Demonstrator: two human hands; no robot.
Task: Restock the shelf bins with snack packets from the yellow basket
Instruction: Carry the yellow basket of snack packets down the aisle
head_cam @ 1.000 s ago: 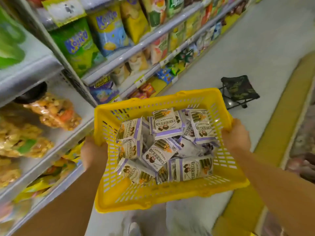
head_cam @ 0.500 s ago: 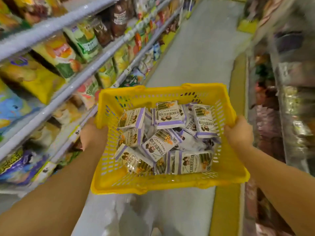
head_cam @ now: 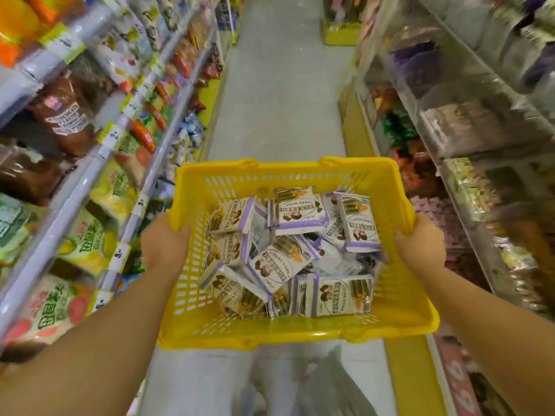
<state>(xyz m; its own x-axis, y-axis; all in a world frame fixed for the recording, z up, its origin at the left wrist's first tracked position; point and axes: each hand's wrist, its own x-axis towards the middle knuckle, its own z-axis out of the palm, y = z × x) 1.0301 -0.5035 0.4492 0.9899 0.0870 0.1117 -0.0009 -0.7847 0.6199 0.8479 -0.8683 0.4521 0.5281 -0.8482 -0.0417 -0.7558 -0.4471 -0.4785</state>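
Note:
I carry a yellow plastic basket [head_cam: 396, 313] in front of me at waist height. Several white-and-purple snack packets [head_cam: 288, 256] lie heaped inside it. My left hand [head_cam: 163, 243] grips the basket's left rim. My right hand [head_cam: 420, 246] grips the right rim. To my right stand clear shelf bins [head_cam: 468, 187] holding small wrapped snacks, blurred by motion.
A grey floor aisle [head_cam: 279, 100] runs straight ahead between the two shelf rows. The left shelves [head_cam: 99, 151] carry large snack bags and yellow price tags. A yellow display base [head_cam: 339, 33] stands at the far end on the right.
My view has swung right, from the left shelves to straight down the aisle. The right-hand bins have come into view. Both hands keep their hold on the basket.

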